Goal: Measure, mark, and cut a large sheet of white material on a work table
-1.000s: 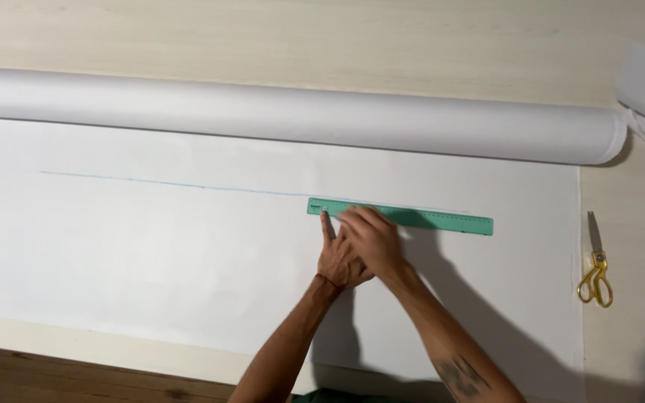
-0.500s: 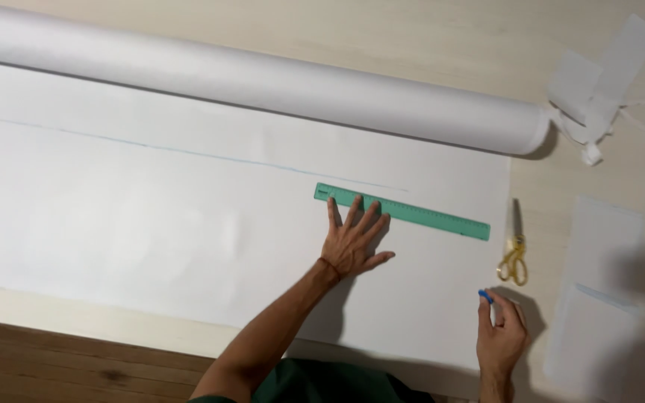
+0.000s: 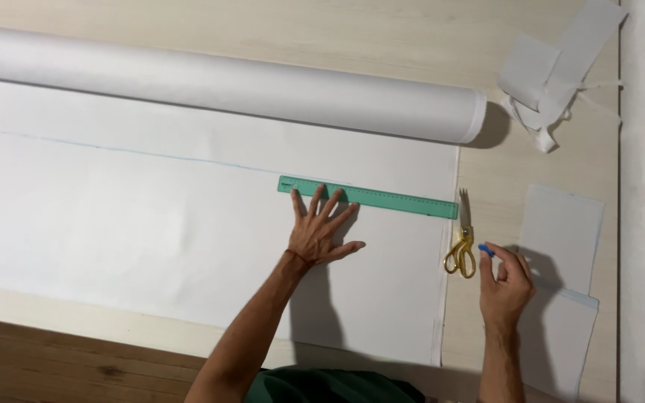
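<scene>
- Green ruler [image 3: 368, 198] lies flat on the unrolled white sheet [image 3: 151, 224], slanting slightly down to the right, its right end reaching the sheet's right edge.
- Left hand [image 3: 319, 233] is spread wide, palm down on the sheet, and its fingertips [image 3: 315, 192] rest on the left part of the ruler, pressing it against the paper.
- Right hand [image 3: 505, 280] is off the sheet to the right, above the counter [image 3: 382, 37], fingers curled together and pinching a small blue marking tool [image 3: 486, 251] between thumb and forefinger; only its blue tip shows.
- Yellow-handled scissors [image 3: 462, 242] lie on the counter just beside the right hand, between it and the sheet's right edge, blades pointing away from the person towards the ruler's right end.
- A faint blue line [image 3: 113, 148] runs across the sheet from the left edge towards the ruler's left end.
- Beyond the ruler, the paper roll [image 3: 225, 83] lies across the counter, the sheet feeding out from under it.
- Right of the right hand lie two flat white paper pieces [image 3: 565, 224], one overlapping the other, partly under the hand's shadow.
- White offcuts and strips [image 3: 554, 75] lie in a loose heap at the far right corner, past the roll's end.
- A darker wooden edge [image 3: 61, 358] shows along the near left of the view.
</scene>
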